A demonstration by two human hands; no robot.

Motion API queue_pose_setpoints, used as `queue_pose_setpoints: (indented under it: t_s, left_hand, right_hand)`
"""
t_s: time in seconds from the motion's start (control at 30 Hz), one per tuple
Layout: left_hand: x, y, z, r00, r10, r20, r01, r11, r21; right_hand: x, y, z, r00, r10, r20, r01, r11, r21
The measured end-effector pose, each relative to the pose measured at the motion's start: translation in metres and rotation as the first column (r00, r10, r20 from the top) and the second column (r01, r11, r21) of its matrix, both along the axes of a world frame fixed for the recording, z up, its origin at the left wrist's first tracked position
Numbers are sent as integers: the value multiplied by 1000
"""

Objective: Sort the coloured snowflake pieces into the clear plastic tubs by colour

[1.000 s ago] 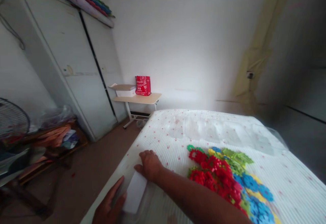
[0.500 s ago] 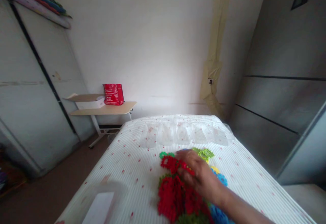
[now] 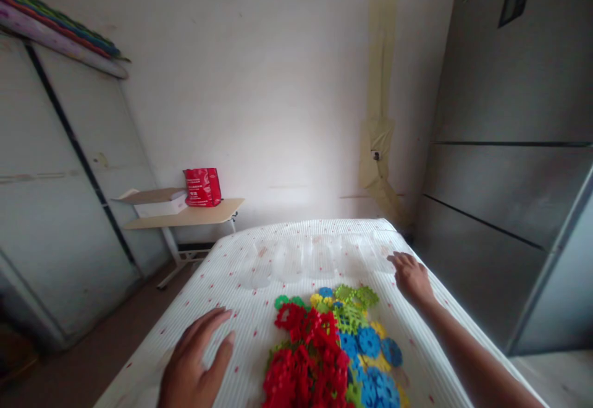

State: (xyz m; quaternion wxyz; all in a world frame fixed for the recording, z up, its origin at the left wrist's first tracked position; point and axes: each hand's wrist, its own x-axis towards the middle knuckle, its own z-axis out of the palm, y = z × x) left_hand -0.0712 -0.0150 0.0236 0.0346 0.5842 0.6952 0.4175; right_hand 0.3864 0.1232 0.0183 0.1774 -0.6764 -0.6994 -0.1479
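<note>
A heap of interlocking plastic pieces (image 3: 331,349), red, blue, green and yellow, lies on a white bed with small red dots (image 3: 245,309). My left hand (image 3: 194,358) rests flat on the sheet just left of the heap, fingers stretched out, holding nothing. My right hand (image 3: 410,275) reaches to the far right of the heap, fingers spread near the end of a clear plastic tray with several cups (image 3: 315,259) lying across the bed beyond the pieces.
A small wooden side table (image 3: 189,213) by the wall carries a red bag (image 3: 202,187) and a white box (image 3: 157,201). A pale wardrobe (image 3: 50,210) stands left, a grey cabinet (image 3: 509,167) right. Brown floor lies between bed and wardrobe.
My right hand left the heap of pieces and moved out to the right end of the clear tray. My left hand came into view, flat beside the heap. The white box went out of view.
</note>
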Motion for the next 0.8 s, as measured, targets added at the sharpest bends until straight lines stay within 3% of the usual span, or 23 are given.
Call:
queue_pose_setpoints:
  t_s: [0.03, 0.1, 0.2, 0.3, 0.53, 0.67, 0.8]
  left_hand:
    - [16, 20, 12, 994, -82, -77, 83, 996, 11]
    - [41, 57, 25, 972, -140, -191, 137, 990, -31]
    - [60, 101, 28, 928, -174, -331, 135, 981, -138]
    - [70, 127, 27, 880, -169, -443, 55, 964, -260]
    - [91, 150, 27, 824, -192, -533, -39, 919, -391]
    - [93, 155, 20, 817, -212, -536, -41, 906, -421]
    - [95, 159, 16, 817, -228, -529, -39, 894, -445]
  right_hand:
    - [0, 3, 0, 1000, 1, -15, -1, 1000, 2]
    - [2, 7, 2, 999, 10, -37, -9, 1000, 6]
    - [5, 13, 1, 999, 18, -46, -18, 1000, 2]
    - [8, 17, -3, 998, 27, -49, -27, 1000, -9]
    - [10, 19, -14, 998, 65, -10, -64, 997, 33]
    - [1, 15, -14, 988, 88, 129, -107, 983, 149]
    - [-17, 15, -12, 961, 134, 242, -177, 971, 163]
